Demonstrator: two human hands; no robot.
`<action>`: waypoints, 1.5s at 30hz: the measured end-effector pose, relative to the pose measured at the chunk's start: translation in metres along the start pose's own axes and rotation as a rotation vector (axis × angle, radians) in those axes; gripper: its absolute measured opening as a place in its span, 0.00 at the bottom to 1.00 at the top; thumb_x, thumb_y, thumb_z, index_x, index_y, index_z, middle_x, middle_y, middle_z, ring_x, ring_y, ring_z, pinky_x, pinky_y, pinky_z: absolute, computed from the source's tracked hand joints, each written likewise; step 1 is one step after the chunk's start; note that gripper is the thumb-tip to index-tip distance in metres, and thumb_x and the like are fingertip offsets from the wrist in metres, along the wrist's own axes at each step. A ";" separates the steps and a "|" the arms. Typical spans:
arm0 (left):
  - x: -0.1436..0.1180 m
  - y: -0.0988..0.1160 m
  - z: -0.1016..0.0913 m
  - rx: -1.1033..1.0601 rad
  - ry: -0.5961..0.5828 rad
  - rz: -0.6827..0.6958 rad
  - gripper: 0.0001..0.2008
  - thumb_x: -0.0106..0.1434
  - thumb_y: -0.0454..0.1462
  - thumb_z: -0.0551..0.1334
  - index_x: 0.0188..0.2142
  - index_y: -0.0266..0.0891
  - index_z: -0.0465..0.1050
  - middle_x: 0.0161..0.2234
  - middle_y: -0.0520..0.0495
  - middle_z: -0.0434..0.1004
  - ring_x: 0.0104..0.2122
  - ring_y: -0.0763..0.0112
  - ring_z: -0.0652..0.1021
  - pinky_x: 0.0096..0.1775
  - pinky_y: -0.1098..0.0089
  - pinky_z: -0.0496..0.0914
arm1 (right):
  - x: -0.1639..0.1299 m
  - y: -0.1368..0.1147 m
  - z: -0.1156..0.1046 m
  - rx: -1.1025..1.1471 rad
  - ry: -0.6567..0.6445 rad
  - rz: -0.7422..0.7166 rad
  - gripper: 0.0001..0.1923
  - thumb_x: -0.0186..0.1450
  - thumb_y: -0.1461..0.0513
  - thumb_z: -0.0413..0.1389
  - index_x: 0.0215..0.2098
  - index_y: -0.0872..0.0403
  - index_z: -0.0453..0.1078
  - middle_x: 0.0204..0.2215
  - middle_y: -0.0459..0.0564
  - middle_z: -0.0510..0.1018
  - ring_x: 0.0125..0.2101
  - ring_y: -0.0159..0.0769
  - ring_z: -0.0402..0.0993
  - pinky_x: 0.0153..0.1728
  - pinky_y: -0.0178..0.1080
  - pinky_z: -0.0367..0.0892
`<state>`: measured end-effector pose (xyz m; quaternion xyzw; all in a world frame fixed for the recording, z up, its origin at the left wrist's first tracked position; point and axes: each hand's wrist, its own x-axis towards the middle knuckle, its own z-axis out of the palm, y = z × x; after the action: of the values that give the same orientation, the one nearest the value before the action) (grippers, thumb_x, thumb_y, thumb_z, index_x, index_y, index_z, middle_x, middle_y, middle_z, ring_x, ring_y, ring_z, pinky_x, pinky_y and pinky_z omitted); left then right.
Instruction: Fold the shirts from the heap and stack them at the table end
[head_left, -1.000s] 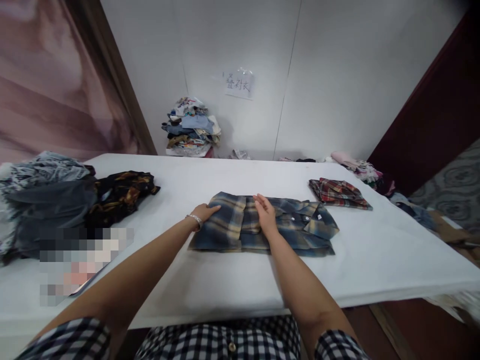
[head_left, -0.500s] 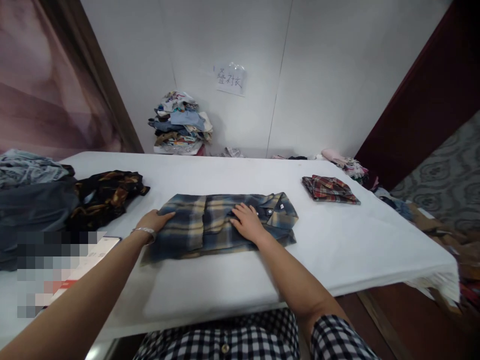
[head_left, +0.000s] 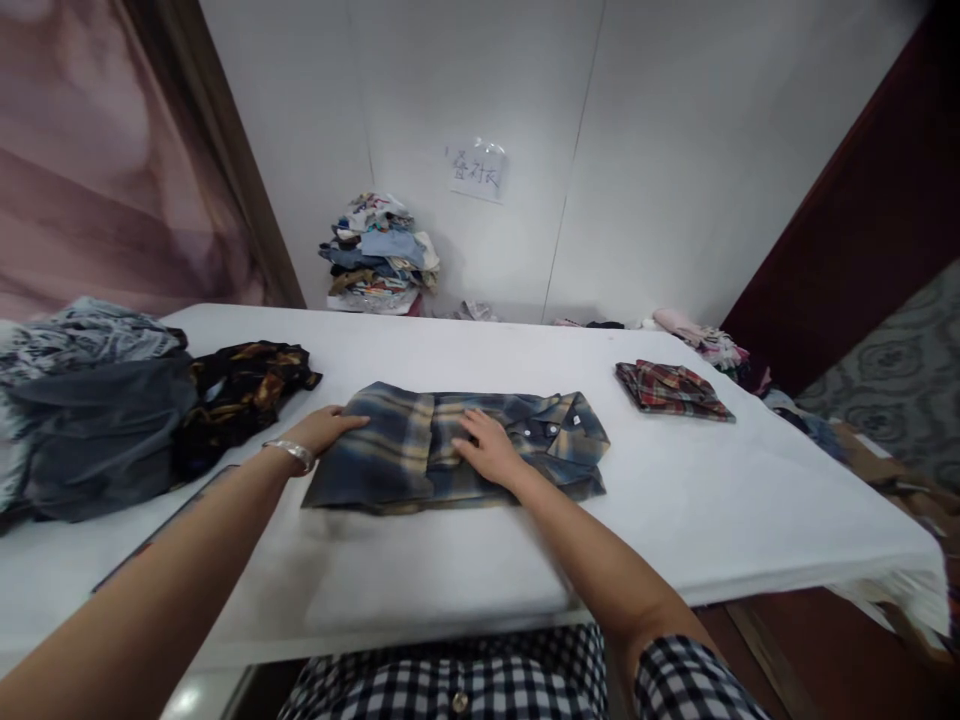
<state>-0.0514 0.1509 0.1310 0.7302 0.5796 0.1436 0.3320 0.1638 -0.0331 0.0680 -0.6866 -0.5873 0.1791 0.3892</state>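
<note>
hands flat, fingers open: left hand point(head_left: 324, 428), right hand point(head_left: 489, 450) on plaid shirt point(head_left: 405, 450); wall note point(head_left: 476, 170) handwriting unreadable

Head view. The grey garment heap point(head_left: 90, 420) is cut off by the left edge. The right hand point(head_left: 491, 452) covers part of the plaid shirt point(head_left: 450, 445); how its layers lie underneath cannot be told. The wall note point(head_left: 477, 171) is too small to read. The far clothes pile point(head_left: 380, 254) blurs into unseparable pieces. The table point(head_left: 720, 490) dissolves at its right corner.
</note>
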 end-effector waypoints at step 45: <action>-0.042 0.034 0.125 -0.245 -0.263 0.079 0.24 0.53 0.47 0.64 0.45 0.35 0.69 0.40 0.38 0.80 0.36 0.57 0.80 0.35 0.64 0.74 | -0.020 0.049 -0.033 0.029 0.376 0.262 0.24 0.59 0.61 0.58 0.54 0.53 0.70 0.52 0.55 0.73 0.52 0.44 0.69 0.55 0.45 0.62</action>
<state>0.0364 0.0682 0.0680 0.7188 0.4803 0.1296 0.4856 0.2148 -0.0630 0.0486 -0.7727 -0.4078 0.1055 0.4750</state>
